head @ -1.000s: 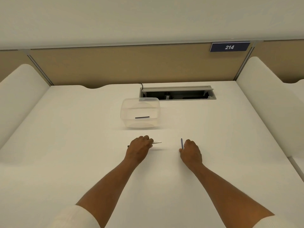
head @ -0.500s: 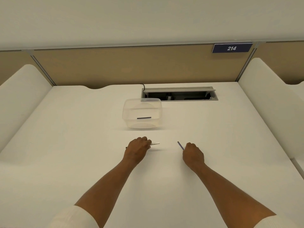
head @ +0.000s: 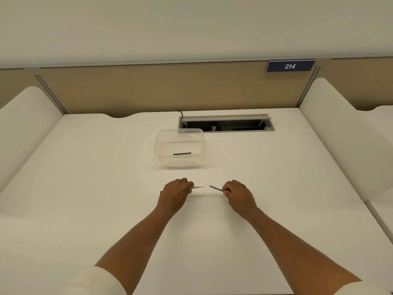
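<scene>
On the desk [head: 85, 188], a plastic container [head: 158, 145] stands behind both hands, a short stick [head: 182, 154] lying in it. The cable hatch [head: 225, 125] sits behind it to the right, before the partition [head: 148, 88]. The left hand [head: 174, 193] holds a whiteboard marker [head: 198, 186], whose tip is near but apart from the thin pen [head: 215, 188] held by the right hand [head: 239, 195].

The person is wearing a white, finely ribbed top: the left sleeve [head: 91, 282] and right sleeve [head: 361, 289] are ending near the elbows, leaving forearms, left hand [head: 173, 193] and right hand [head: 239, 195] bare.

container [head: 161, 150]: clear glossy plastic | desk [head: 85, 188]: smooth matt white
</scene>
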The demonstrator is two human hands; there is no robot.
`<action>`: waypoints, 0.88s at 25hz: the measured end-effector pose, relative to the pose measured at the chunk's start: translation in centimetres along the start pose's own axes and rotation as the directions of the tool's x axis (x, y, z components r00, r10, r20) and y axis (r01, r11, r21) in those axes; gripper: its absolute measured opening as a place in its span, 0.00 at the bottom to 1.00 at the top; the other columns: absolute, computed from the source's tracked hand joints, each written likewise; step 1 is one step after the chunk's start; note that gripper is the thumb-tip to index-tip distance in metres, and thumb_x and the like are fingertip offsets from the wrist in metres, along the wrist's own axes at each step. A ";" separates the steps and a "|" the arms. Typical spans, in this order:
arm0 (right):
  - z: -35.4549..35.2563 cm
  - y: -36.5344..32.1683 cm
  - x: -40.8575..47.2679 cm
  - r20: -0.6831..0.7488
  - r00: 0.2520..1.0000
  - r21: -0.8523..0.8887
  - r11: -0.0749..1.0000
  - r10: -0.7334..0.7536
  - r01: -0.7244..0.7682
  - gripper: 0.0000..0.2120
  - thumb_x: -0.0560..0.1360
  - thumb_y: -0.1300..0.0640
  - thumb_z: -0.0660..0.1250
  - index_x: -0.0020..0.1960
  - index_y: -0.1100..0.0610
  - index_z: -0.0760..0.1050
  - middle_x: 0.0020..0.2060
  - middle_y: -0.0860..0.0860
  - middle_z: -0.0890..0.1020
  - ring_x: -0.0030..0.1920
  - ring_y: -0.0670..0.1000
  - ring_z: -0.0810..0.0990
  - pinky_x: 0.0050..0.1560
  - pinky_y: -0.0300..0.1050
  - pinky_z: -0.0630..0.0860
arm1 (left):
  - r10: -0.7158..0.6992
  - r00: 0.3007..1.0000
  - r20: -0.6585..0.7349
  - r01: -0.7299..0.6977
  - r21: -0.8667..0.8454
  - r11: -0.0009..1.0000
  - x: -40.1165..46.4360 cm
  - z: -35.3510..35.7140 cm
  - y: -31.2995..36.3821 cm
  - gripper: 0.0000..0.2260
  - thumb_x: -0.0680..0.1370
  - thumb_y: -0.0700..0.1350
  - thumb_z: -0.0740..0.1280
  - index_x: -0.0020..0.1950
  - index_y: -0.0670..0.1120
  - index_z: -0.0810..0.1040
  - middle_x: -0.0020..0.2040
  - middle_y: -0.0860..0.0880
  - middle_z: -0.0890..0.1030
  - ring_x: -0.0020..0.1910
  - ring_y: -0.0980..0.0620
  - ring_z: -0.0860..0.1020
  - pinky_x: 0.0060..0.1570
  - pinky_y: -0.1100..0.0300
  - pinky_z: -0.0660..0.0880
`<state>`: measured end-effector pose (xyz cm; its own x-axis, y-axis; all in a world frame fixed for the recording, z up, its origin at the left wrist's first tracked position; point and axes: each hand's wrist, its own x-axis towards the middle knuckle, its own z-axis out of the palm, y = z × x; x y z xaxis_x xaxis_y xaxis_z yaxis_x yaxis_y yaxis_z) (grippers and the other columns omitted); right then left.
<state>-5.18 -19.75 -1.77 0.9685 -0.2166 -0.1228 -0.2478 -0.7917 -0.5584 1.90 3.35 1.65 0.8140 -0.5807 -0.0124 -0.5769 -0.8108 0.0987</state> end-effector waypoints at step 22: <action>0.0 -1.8 -0.9 -0.017 0.992 0.088 0.988 -0.126 0.127 0.06 0.76 0.58 0.63 0.44 0.47 0.75 0.40 0.45 0.75 0.41 0.44 0.72 0.40 0.41 0.67 | 0.025 0.999 -0.041 -0.025 0.001 1.000 -1.7 -0.2 0.2 0.07 0.82 0.44 0.60 0.54 0.48 0.77 0.45 0.48 0.78 0.42 0.45 0.75 0.36 0.53 0.69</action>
<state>-5.58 -18.11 -0.64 0.9915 -0.1248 -0.0370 -0.1194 -0.7592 -0.6398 0.39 4.21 1.87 0.8016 -0.5971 0.0306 -0.5969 -0.7962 0.0984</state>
